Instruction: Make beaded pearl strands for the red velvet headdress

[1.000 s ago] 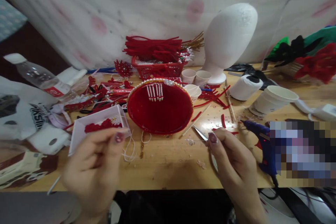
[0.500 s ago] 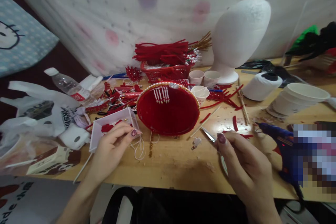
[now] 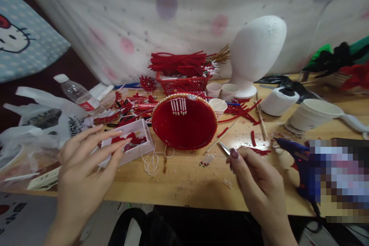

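My left hand (image 3: 86, 161) is at the white box (image 3: 144, 150), fingers stretched and apart, with the thumb and index tips close over the red pieces (image 3: 135, 140) inside. On the right, my right hand (image 3: 256, 184) is pinched closed on a thin thread (image 3: 221, 156), which leads left to a small cluster of clear and dark red beads (image 3: 206, 160). Scissors (image 3: 224, 148) lie beside that hand, their handles hidden behind it. Between the hands stands a round red velvet headpiece (image 3: 184, 130), its rim edged with pearls and short pearl strands (image 3: 178, 106) hanging inside.
A loop of white cord (image 3: 151, 163) lies by the box. Behind are a red basket (image 3: 183, 84), paper cups (image 3: 217, 105) and a white foam head (image 3: 256, 54). At right are a thread cone (image 3: 278, 102), a white tub (image 3: 314, 113) and a blue glue gun (image 3: 300, 157).
My left hand has moved left and opened its fingers over the box. My right hand stays pinched, slightly further left in view. The camera view has shifted a little.
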Demonstrator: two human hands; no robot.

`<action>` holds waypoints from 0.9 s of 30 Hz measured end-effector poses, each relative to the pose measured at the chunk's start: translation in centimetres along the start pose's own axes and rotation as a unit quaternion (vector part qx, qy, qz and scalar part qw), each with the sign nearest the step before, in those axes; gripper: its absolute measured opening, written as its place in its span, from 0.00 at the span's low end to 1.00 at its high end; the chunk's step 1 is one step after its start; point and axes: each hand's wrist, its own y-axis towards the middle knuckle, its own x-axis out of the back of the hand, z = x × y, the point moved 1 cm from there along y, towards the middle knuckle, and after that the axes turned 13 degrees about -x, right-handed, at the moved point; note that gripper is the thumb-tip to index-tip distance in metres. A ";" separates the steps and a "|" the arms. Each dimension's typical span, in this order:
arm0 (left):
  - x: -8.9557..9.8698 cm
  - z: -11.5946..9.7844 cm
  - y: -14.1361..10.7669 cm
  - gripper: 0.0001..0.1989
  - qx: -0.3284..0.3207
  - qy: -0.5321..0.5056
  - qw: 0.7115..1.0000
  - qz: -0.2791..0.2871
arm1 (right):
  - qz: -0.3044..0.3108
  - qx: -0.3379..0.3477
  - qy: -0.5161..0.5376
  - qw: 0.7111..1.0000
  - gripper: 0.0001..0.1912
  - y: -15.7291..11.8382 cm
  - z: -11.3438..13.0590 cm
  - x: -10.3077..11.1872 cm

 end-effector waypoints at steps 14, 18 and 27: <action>-8.7 -11.3 -2.1 0.04 0.240 -0.391 0.887 -0.047 | 0.066 -0.035 0.062 0.995 0.15 -1.0 1.4 -1.3; -9.0 -10.5 -2.5 0.04 0.293 -0.410 0.859 -0.094 | 0.068 -0.068 0.108 0.989 0.21 -1.0 1.1 -1.8; -8.6 -6.6 -3.8 0.13 0.482 -0.526 0.652 -0.255 | 0.080 -0.189 0.257 0.944 0.31 0.2 -1.1 -1.3</action>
